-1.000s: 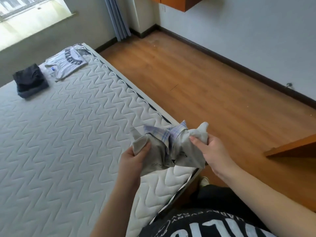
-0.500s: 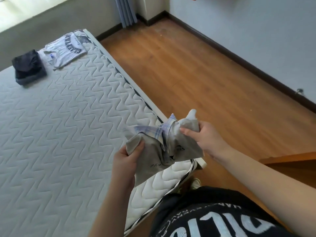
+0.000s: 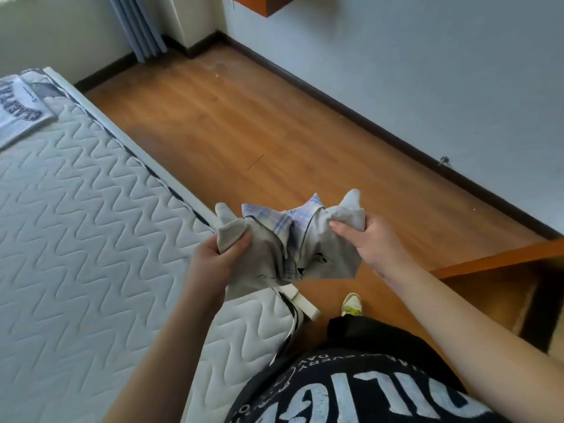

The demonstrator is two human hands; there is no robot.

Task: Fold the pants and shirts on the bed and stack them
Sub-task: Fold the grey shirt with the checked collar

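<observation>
Both hands hold 1 bunched grey shirt (image 3: 274, 254) in the air, above the near corner of the bed (image 3: 76, 224) and the strip of wooden floor (image 3: 259, 123) beside it. The left hand (image 3: 213, 254) grips the shirt's left shoulder, its thumb pressed over the cloth and the fingers curled behind it. The right hand (image 3: 366, 239) pinches the right shoulder in the same way, with the thumb on top. The 2 hands are apart, and the shirt sags between them in loose folds. A plaid collar in pale blue and purple stands up at the middle of the shirt, and small dark print shows on the grey cloth lower down. The lower edge of the shirt hangs just over the corner of the mattress; whether it touches the mattress cannot be told.

At the far left end of the bed lies a folded white shirt (image 3: 21, 111) with dark block letters, flat on the quilted mattress and cut off by the edge of the view.

The person wears a black top (image 3: 351, 392) with large white letters. A shoe (image 3: 352, 303) shows on the floor below the hands. A blue curtain (image 3: 137, 29) hangs in the far corner, and a wooden shelf (image 3: 494, 261) sits at the right.
</observation>
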